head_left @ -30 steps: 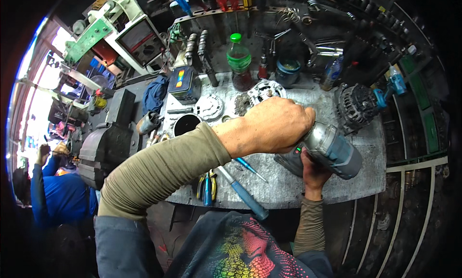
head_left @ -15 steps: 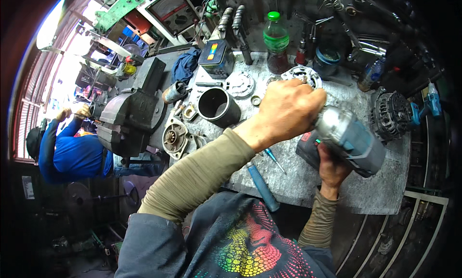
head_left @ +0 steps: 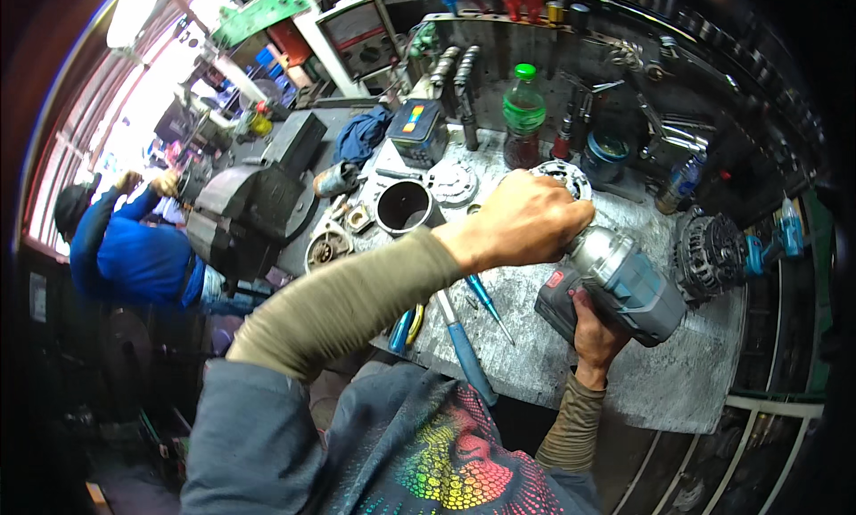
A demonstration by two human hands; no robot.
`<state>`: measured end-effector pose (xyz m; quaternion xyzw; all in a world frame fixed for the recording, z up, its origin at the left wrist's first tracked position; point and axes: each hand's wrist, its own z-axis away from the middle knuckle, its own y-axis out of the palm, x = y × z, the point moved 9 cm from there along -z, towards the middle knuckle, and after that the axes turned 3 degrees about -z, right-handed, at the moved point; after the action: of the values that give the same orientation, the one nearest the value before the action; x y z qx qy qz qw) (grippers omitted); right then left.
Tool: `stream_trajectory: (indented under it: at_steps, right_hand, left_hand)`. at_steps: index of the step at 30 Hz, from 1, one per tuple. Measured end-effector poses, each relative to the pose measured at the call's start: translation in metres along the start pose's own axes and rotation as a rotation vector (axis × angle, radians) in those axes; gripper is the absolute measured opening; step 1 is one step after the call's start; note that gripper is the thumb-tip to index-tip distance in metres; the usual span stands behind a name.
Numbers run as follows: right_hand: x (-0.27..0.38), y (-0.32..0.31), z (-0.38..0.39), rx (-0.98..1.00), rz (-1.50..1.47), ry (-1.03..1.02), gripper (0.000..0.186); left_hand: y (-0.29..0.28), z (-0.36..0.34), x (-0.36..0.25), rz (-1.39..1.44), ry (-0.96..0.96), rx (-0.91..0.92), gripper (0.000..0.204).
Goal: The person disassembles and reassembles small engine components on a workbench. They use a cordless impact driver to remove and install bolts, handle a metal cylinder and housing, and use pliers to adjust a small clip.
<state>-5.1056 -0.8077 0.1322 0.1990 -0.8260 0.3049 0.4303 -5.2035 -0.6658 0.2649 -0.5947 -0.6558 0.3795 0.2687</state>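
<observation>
My right hand (head_left: 596, 335) grips the handle of a grey-blue cordless impact wrench (head_left: 637, 296), whose battery (head_left: 557, 303) rests just above the bench surface or on it. My left hand (head_left: 526, 216) is closed at the wrench's silver nose, on a part its fingers hide. Below my left forearm lie a blue-handled screwdriver (head_left: 489, 305) and a longer blue-handled tool (head_left: 465, 354). Beyond my arm stand an open black cylinder (head_left: 383, 210) and pale round cast end covers (head_left: 453, 183). An alternator (head_left: 709, 256) sits right of the wrench.
A bench vise (head_left: 259, 203) is at left, with a blue-shirted co-worker (head_left: 143, 261) behind it. A green-capped bottle (head_left: 524, 114), a dark tin (head_left: 415, 131) and hung wrenches (head_left: 678, 131) line the back; a teal cordless tool (head_left: 789, 234) is at far right.
The view has shifted, bringing more of the co-worker into sight, with both hands raised near the vise. My hands stay on the impact wrench, with only slight movement.
</observation>
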Motion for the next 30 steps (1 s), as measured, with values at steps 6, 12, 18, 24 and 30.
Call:
stream_trajectory:
  at_steps: [6,12,18,24,30]
  right_hand:
    - [-0.001,-0.007,0.007,-0.105,0.212,-0.093,0.039]
    - [-0.023,-0.002,0.022,0.005,0.312,-0.2,0.054]
    - [-0.051,-0.013,0.003,0.075,-0.134,0.106,0.052]
    - [0.006,-0.04,0.027,-0.335,-0.104,0.072,0.037]
    - [0.063,0.099,0.149,0.349,0.027,0.172,0.014]
  left_hand:
    - [0.012,-0.007,-0.007,0.024,-0.008,0.126,0.018]
    - [0.005,-0.007,-0.007,-0.058,0.054,0.019,0.018]
    - [-0.002,0.005,-0.014,0.048,-0.117,0.178,0.011]
    - [-0.021,0.017,-0.028,0.543,-0.053,0.284,0.041]
    - [-0.016,0.028,-0.023,0.527,-0.15,0.262,0.039]
